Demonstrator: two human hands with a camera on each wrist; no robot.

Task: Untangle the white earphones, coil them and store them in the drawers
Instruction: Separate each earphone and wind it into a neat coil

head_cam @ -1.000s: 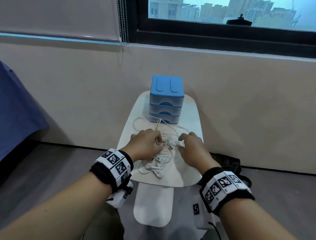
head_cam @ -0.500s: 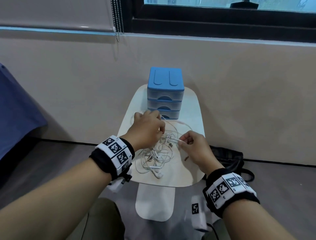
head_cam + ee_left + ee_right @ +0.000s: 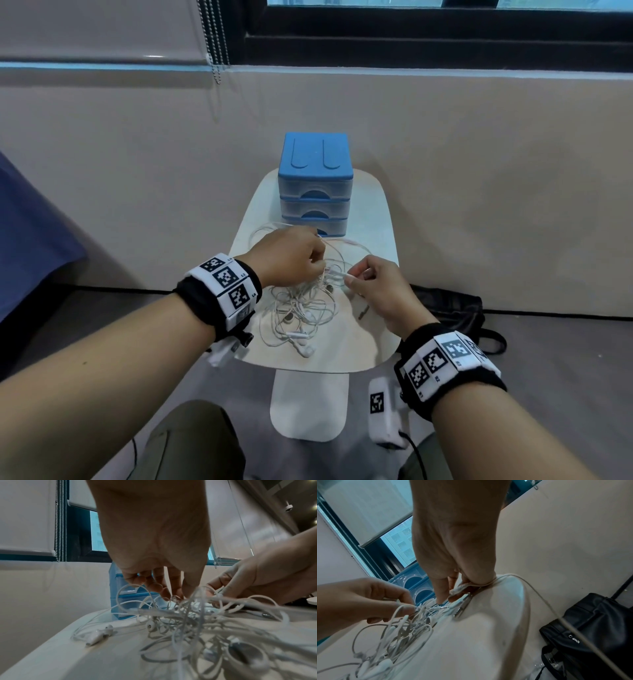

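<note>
A tangle of white earphones (image 3: pixel 301 308) (image 3: pixel 193 622) (image 3: pixel 399 632) lies on a small pale table (image 3: pixel 363 339). My left hand (image 3: pixel 291 260) (image 3: pixel 163 585) pinches a bunch of cords at the top of the tangle and lifts them slightly. My right hand (image 3: pixel 370 284) (image 3: pixel 453 595) pinches one cord end just right of the tangle; a cord runs over its little finger toward the table's right edge. A metal jack plug (image 3: pixel 444 607) shows between the hands. The blue three-drawer unit (image 3: pixel 317 185) stands behind the tangle, all drawers closed.
A black bag (image 3: pixel 455 308) (image 3: pixel 590 635) lies on the floor to the right of the table. The wall and window sill rise just behind the drawers. A white table foot (image 3: pixel 308 404) juts toward me. Dark blue fabric (image 3: pixel 30 240) sits at far left.
My left hand rose and moved back toward the drawers, lifting cords with it. My right hand went from resting near the tangle to pinching a cord end.
</note>
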